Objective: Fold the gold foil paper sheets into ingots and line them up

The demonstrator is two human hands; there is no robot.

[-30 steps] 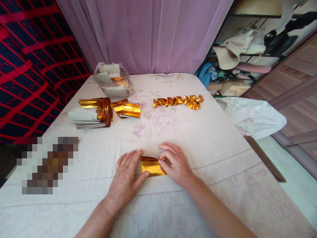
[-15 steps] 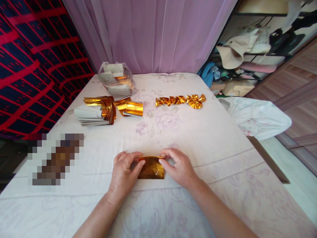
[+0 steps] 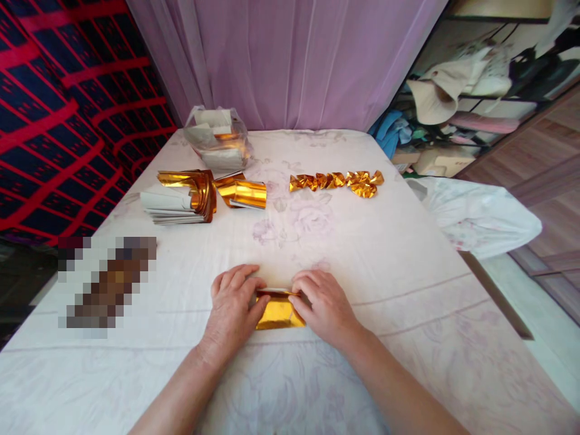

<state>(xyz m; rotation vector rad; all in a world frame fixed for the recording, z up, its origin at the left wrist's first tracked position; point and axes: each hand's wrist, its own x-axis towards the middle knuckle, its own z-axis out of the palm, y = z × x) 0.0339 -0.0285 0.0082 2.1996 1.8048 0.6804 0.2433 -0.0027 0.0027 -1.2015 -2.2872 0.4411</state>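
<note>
While the left hand [image 3: 232, 303] pinches a shiny gold rectangular foil sheet [image 3: 278, 315] at one end, I see the right hand [image 3: 325, 307], grip closed, holding the other.

I have a broad lane across the tablecloth [image 3: 385, 254] at centre right of the frame; a paper stack [image 3: 174, 202] and plastic bag [image 3: 220, 145] obstruct upper left, gold foil pieces [image 3: 335, 180] bar upper centre, and my left hand [image 3: 233, 302] and right hand [image 3: 327, 305] block lower centre
</note>
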